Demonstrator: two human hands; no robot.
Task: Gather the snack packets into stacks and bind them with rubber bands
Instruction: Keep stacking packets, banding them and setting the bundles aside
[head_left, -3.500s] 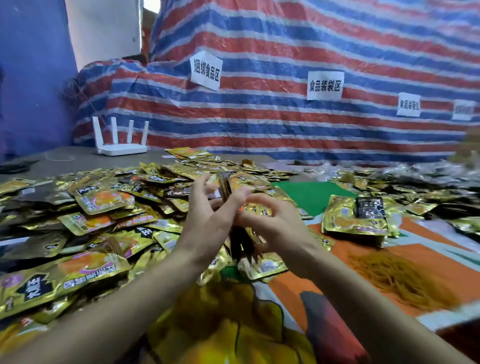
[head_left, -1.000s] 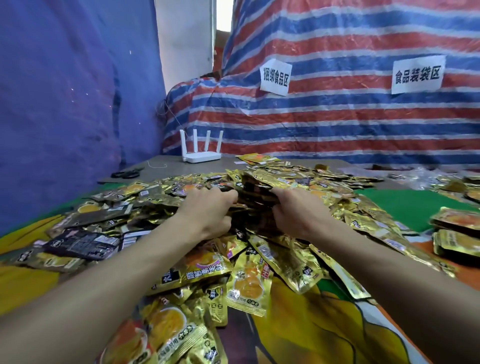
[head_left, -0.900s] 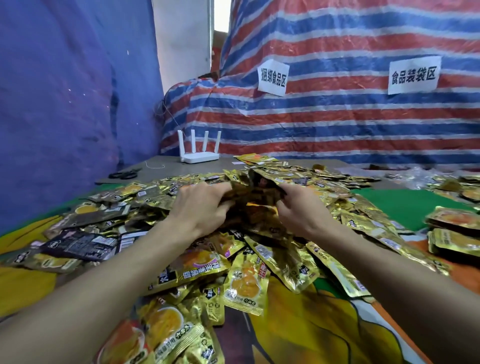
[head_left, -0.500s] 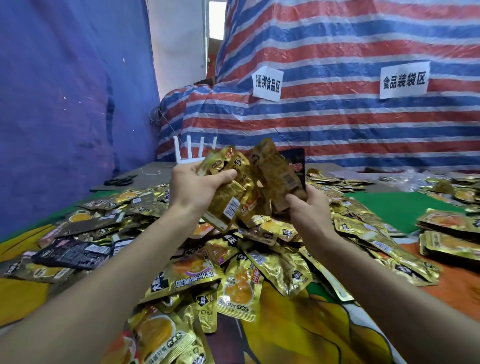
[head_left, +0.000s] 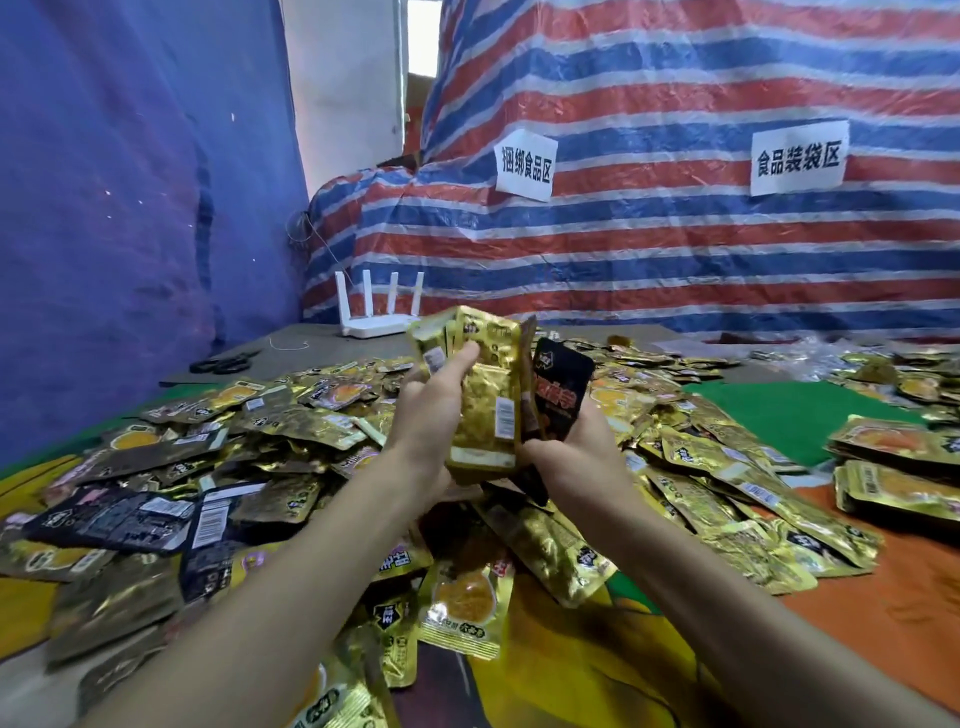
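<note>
On my feed the left hand (head_left: 431, 415) and the right hand (head_left: 582, 447) are up at the centre of the frame, above the tabletop (head_left: 322, 345). Both are clamped on one upright bunch of snack packets (head_left: 488, 395). The left thumb lies across the gold front face. The right hand grips the lower right side, where a black packet (head_left: 563, 389) leans out from the gold ones. The packet edges overlap, so I cannot tell how many are in the bunch. Below and around the hands, loose packets (head_left: 291, 415) cover the tabletop from the left edge to the lower middle, mostly gold and a few black. At the right edge lie flat stacks (head_left: 893, 467) of gold packets, near a green mat (head_left: 779, 415). Toward the upper left of the pile, on bare grey surface, stand a white router (head_left: 376, 312) and a pair of scissors (head_left: 223, 362). A striped tarp (head_left: 675, 260) fills the upper right, carrying two paper signs (head_left: 524, 165).
</note>
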